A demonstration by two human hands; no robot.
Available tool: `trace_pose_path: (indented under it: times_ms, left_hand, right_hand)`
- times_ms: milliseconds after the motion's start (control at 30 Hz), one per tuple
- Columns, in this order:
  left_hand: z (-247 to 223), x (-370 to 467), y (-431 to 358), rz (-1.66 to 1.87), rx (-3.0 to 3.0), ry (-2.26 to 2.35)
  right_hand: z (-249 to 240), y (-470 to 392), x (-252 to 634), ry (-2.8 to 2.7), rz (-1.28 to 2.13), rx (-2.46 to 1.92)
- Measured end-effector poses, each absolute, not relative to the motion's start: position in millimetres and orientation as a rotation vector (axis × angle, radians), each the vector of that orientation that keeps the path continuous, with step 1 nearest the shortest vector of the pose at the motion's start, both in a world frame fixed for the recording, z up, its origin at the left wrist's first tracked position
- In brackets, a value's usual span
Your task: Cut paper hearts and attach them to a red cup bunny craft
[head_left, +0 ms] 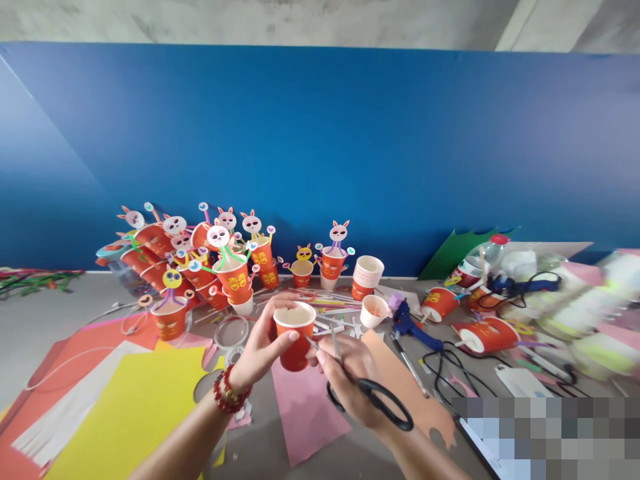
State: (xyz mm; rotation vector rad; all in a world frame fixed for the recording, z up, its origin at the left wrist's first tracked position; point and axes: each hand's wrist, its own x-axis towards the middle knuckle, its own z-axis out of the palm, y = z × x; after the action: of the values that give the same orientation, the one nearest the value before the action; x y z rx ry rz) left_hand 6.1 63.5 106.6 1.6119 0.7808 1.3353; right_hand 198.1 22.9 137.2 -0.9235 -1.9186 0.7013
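Note:
My left hand (263,347) is closed round a red paper cup (296,343), its thumb across the front and its fingers behind. The cup's white rim tilts toward me, and no figure sticks out of it. In my right hand (345,373) is a pair of scissors (387,403) with black handles, gripped around the blades. A blade tip meets the cup's side near my right fingertips; whether it pierces the paper I cannot tell. Under the cup lies a pink paper sheet (310,420).
Red cups with rabbit-faced figures (233,273) crowd the back left. Behind my hands stand a cup stack (367,275) and a small white cup (375,311). A blue glue gun (413,327) with its cord lies right. Yellow paper (125,400) covers the left; a bottle (487,257) stands far right.

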Motion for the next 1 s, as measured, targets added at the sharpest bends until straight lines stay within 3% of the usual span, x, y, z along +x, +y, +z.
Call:
trace_pose_path:
  times_ms: [667,1000]
  left_hand:
    - [107,-15,77,1.222,1.727,0.587]
    - [87,-9,65,1.149,2.032,0.663]
  right_hand:
    - [135,29,202,-2.068,0.745,-0.913]
    - [107,17,202,-2.109,0.615,-1.033]
